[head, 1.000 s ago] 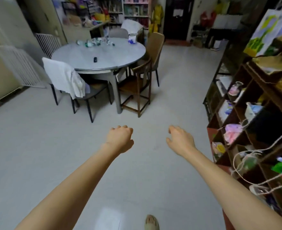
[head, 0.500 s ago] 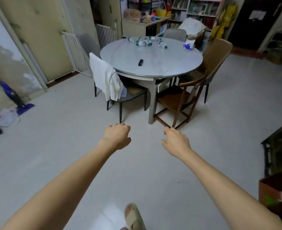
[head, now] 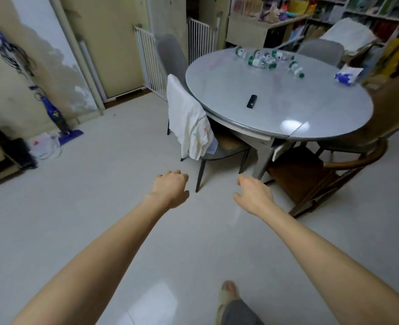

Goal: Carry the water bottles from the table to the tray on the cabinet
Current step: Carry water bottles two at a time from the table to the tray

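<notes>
Several clear water bottles with green caps lie on their sides at the far edge of a round grey table. My left hand and my right hand are stretched out in front of me over the floor, well short of the table. Both hold nothing; the fingers are loosely curled. The tray and the cabinet are out of view.
A grey chair with a white cloth on its back stands at the table's near left. A wooden armchair is at the right. A small black remote and a blue-white pack lie on the table. White gates and a mop line the left wall.
I have walked closer to the table and the view has swung left; the shelf unit at the right has left the view. Both hands stay held out and hold nothing.
</notes>
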### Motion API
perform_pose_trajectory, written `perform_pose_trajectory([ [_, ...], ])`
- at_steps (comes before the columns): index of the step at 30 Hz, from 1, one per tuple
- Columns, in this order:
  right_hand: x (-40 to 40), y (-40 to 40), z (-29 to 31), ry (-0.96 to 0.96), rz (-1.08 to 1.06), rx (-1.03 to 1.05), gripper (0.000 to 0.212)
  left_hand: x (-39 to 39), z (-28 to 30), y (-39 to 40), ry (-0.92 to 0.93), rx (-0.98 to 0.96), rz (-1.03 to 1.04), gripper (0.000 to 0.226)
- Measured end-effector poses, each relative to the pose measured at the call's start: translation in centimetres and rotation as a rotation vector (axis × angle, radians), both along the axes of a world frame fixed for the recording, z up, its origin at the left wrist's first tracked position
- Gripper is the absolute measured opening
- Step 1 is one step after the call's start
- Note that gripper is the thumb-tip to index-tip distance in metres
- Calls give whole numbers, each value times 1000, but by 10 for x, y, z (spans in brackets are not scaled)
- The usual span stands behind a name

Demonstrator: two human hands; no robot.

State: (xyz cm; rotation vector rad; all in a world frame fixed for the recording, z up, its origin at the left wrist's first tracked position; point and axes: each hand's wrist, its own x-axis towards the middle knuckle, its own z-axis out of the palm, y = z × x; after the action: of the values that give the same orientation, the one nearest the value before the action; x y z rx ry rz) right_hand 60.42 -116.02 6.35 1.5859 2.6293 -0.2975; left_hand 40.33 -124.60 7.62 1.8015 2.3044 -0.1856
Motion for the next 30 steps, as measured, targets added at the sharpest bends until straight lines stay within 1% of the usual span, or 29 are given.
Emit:
perform_pose_trajectory([
  [2, -47, 44, -4, 13, 78, 7, 35, -35, -5, 29, 2, -4, 77, 40],
  [6, -145, 124, -15, 70, 270, 13, 28, -107, -14, 83, 8, -23, 257, 42],
  [9, -215, 176, -13, 64, 419, -3, 28, -155, -10, 117, -18, -46, 390, 42],
  [11, -261, 210, -11, 73, 512, -4, 30, -188, -8, 140, -13, -19, 467, 41],
  [13, -307, 241, -11, 59, 564, -15, 32, -223, -7, 159, -33, -14, 542, 41],
  [17, -394, 291, -28, 23, 658, -50, 33, -298, -20, 195, -56, -63, 632, 44],
  [22, -519, 352, -44, 37, 682, -75, 34, -420, -29, 251, -35, -82, 657, 44],
  [28, -658, 434, -30, 57, 591, -102, 36, -584, -6, 344, -8, -78, 601, 42],
  [30, -695, 466, -27, 48, 553, -109, 35, -629, -1, 381, -33, -66, 577, 43],
])
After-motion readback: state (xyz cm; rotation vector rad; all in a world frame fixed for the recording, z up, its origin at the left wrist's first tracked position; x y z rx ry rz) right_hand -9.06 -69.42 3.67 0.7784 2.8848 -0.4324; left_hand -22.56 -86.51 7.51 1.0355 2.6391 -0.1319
